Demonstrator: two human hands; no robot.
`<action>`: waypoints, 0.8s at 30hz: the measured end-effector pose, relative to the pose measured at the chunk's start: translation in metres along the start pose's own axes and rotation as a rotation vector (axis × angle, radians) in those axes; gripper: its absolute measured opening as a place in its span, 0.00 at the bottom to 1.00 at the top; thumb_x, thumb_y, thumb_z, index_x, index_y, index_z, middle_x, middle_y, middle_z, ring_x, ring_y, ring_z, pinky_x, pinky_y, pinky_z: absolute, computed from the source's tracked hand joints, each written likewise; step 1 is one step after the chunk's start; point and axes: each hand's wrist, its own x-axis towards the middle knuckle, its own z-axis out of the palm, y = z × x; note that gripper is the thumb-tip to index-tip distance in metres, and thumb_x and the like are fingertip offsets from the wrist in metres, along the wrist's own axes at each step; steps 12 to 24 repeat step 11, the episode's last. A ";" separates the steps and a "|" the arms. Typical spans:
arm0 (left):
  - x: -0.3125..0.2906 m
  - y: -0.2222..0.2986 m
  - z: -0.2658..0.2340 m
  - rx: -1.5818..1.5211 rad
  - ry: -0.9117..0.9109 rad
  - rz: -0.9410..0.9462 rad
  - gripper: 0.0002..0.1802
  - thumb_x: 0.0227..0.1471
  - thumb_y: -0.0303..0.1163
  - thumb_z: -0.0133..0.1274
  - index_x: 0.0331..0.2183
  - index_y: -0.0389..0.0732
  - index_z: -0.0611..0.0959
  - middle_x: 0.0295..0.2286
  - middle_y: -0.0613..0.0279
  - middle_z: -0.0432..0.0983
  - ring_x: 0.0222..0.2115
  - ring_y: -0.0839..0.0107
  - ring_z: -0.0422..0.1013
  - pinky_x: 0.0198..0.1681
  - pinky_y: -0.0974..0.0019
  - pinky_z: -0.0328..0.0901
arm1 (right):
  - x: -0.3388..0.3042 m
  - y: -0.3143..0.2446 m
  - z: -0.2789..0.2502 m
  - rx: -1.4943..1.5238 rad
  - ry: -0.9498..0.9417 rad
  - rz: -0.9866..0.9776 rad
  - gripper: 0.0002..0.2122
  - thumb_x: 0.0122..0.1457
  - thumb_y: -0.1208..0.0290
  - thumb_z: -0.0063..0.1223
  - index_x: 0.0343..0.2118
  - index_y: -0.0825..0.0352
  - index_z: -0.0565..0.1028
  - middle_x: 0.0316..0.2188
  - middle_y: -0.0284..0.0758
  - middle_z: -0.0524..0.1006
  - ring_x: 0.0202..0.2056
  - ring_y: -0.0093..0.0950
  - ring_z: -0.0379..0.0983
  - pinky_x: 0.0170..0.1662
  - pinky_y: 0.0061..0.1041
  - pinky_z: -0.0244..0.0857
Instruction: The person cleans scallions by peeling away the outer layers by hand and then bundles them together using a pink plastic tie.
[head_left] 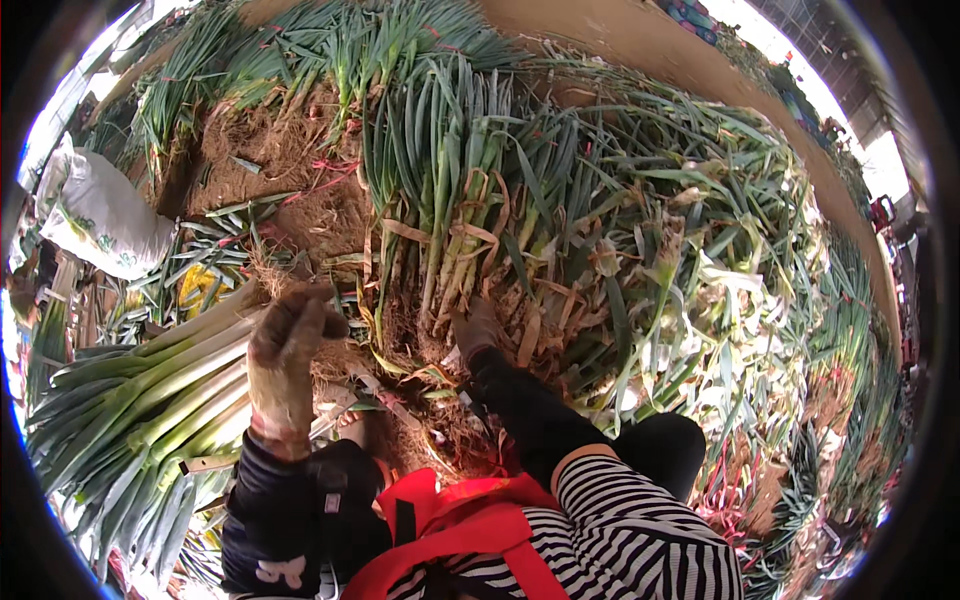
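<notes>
My left hand [285,355], in a dirty pale glove, is raised beside the root ends of a pile of peeled green onions [190,365]. Its fingers are curled together, and I cannot make out what, if anything, is in them. Low in front of me, my gloved right hand [477,332] is closed at the base of unpeeled green onions [465,225] standing upright with dry brown leaves. The stalks and litter partly hide its fingers. The peeled pile lies on its side, with white stalks toward my left hand and green tops toward the left.
Stripped leaves [730,310] form a large heap on the right. A white sack [105,215] stands at the left. More green onions [400,40] stand along the back. Loose soil [270,160] and red ties [335,172] lie ahead. A brown strip of ground [600,35] runs behind.
</notes>
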 end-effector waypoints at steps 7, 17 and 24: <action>-0.012 0.006 -0.009 -0.029 0.004 -0.091 0.10 0.55 0.24 0.48 0.40 0.34 0.77 0.28 0.62 0.76 0.31 0.76 0.72 0.38 0.73 0.66 | 0.087 -0.062 0.021 -0.589 -0.600 0.320 0.44 0.55 0.33 0.31 0.57 0.75 0.59 0.56 0.57 0.61 0.55 0.40 0.62 0.53 0.41 0.61; -0.013 0.001 -0.020 0.026 -0.041 -0.123 0.12 0.54 0.27 0.48 0.41 0.35 0.77 0.30 0.60 0.76 0.33 0.74 0.72 0.43 0.70 0.65 | 0.101 -0.070 0.047 -0.323 -0.572 0.391 0.46 0.53 0.30 0.30 0.54 0.79 0.62 0.52 0.56 0.66 0.48 0.39 0.68 0.59 0.35 0.50; -0.013 0.001 -0.020 0.026 -0.041 -0.123 0.12 0.54 0.27 0.48 0.41 0.35 0.77 0.30 0.60 0.76 0.33 0.74 0.72 0.43 0.70 0.65 | 0.101 -0.070 0.047 -0.323 -0.572 0.391 0.46 0.53 0.30 0.30 0.54 0.79 0.62 0.52 0.56 0.66 0.48 0.39 0.68 0.59 0.35 0.50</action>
